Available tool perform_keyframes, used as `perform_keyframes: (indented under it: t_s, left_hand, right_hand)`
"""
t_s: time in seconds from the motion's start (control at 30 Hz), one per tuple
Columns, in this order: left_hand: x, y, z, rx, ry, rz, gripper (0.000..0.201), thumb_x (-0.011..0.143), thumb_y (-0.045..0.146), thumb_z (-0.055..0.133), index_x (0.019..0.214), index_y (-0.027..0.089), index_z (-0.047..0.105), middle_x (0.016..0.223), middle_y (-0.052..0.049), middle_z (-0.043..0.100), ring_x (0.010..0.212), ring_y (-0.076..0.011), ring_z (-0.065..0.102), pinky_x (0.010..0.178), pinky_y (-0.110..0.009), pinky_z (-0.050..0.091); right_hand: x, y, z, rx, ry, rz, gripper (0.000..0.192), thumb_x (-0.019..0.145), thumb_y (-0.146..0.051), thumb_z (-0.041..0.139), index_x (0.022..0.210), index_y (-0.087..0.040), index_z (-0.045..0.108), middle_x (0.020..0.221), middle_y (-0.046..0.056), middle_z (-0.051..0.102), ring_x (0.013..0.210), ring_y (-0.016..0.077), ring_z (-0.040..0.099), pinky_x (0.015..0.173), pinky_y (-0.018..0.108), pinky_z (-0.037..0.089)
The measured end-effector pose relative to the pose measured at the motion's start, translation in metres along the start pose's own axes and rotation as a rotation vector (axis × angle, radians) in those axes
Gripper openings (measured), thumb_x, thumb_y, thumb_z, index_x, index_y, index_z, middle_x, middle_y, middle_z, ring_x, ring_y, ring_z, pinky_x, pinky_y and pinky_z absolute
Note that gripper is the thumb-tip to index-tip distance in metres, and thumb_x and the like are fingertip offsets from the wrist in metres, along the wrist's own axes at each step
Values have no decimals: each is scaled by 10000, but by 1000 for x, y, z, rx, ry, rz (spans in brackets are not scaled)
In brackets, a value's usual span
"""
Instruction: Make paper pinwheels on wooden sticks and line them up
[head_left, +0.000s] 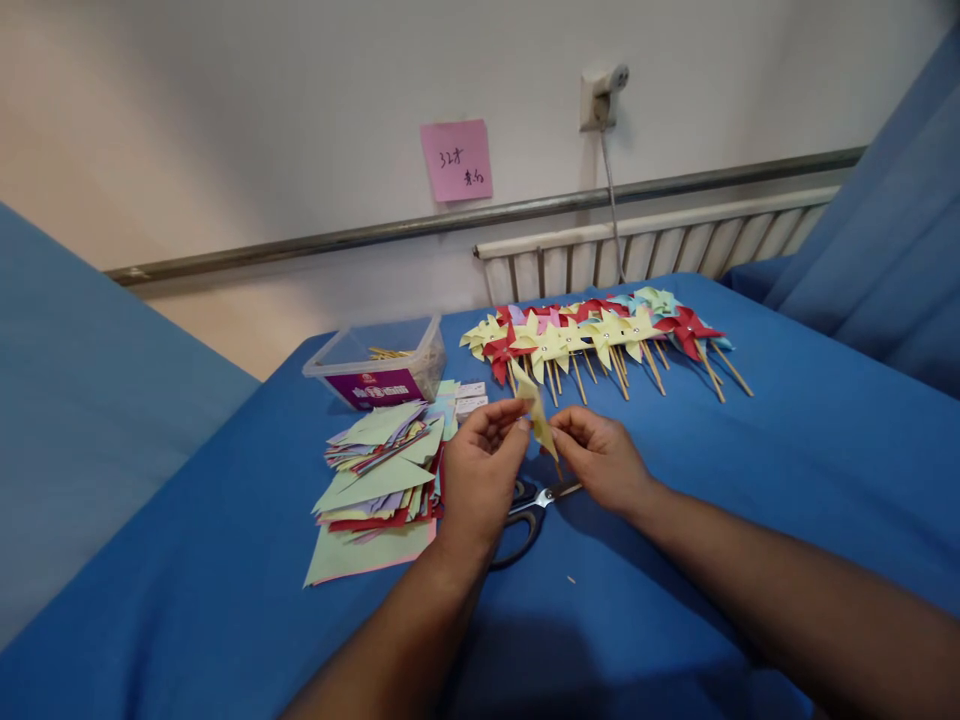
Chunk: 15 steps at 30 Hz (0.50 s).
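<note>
Between my two hands a yellow paper pinwheel (537, 410) is held edge-on above the table, with the tip of a wooden stick showing below it. My left hand (489, 460) pinches its left side between thumb and fingers. My right hand (600, 455) is closed at its right side, the fingertips pressed together near the pinwheel's back; exactly what they grip there is hidden. Scissors (545, 497) with dark handles lie on the blue cloth just under my hands, partly covered by them.
Finished pinwheels (570, 340) in several colours lie at the back. Left of my hands are stacks of coloured paper (375, 490), small white boxes (471, 398) and a clear plastic box (435, 355) holding sticks. A radiator (555, 265) and wall rail (360, 235) stand behind the blue-covered table (787, 450).
</note>
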<state>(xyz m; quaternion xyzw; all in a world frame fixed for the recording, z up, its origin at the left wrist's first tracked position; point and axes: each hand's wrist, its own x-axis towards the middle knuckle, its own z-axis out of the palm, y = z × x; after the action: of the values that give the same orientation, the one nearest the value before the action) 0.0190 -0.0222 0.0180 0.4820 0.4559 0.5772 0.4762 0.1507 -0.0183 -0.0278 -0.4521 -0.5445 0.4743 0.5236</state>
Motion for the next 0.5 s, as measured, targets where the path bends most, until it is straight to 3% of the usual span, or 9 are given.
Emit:
perform_keyframes:
  t_s: [0.17,0.33,0.5]
  left_hand:
    - [0,1,-3,-5,6,22,268,685,261,747,920,158,672,982,-92,723,905,-189,661,831,-308,489]
    - [6,1,-7,24,162,119,310,675,281,755,945,163,659,989,-74,693,898,-168,636,816,-280,482]
    - [9,-2,-7,-51,110,-31,381,645,320,777,968,161,654,978,-67,685,874,-157,630,800,-282,472]
  right_hand:
    - [2,-4,3,133,19,40,274,748,-439,650,710,-182,565,613,-20,608,493,87,456,478,220,350]
    - [5,-10,2,245,-73,113,337,640,-469,736,712,-189,563,621,-14,653,448,77,446,456,219,360]
    - [3,-8,2,338,-173,156,361,680,-501,726,768,-176,597,655,-10,656,448,63,437,461,210,338]
